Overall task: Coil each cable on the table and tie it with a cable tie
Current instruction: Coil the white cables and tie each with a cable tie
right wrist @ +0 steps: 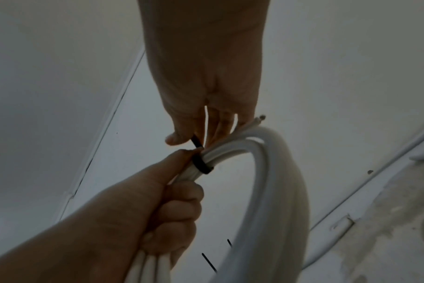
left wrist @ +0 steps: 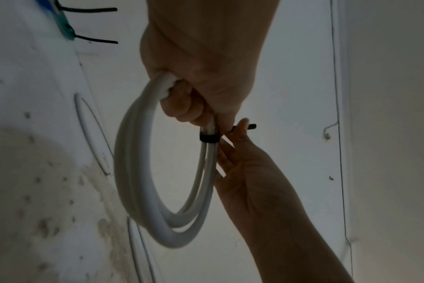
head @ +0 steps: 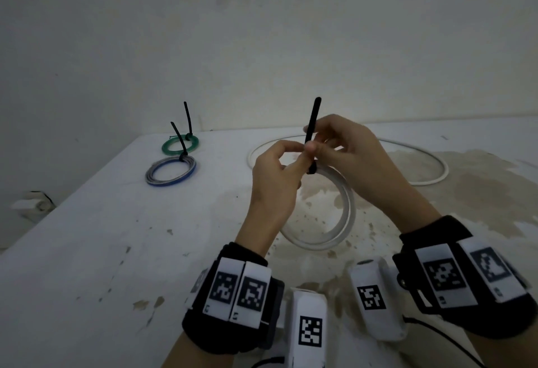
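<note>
A white cable coil (head: pixel 346 207) hangs above the table, gripped at its top by my left hand (head: pixel 279 169), whose fingers curl round the strands (left wrist: pixel 133 172). A black cable tie (head: pixel 313 123) is looped round the bundle as a band (right wrist: pixel 201 164) just past my left thumb. Its tail stands straight up. My right hand (head: pixel 334 137) pinches that tail between thumb and fingers (right wrist: pixel 182 137), close above the band (left wrist: pixel 208 138). The cable's cut ends (right wrist: pixel 260 119) poke out beside my right fingers.
Two tied coils lie at the table's far left, one green (head: pixel 180 144) and one blue-grey (head: pixel 171 174), each with a black tie tail sticking up. A loose white cable (head: pixel 436 163) loops over the stained table (head: pixel 465 193) behind my hands. A wall stands behind.
</note>
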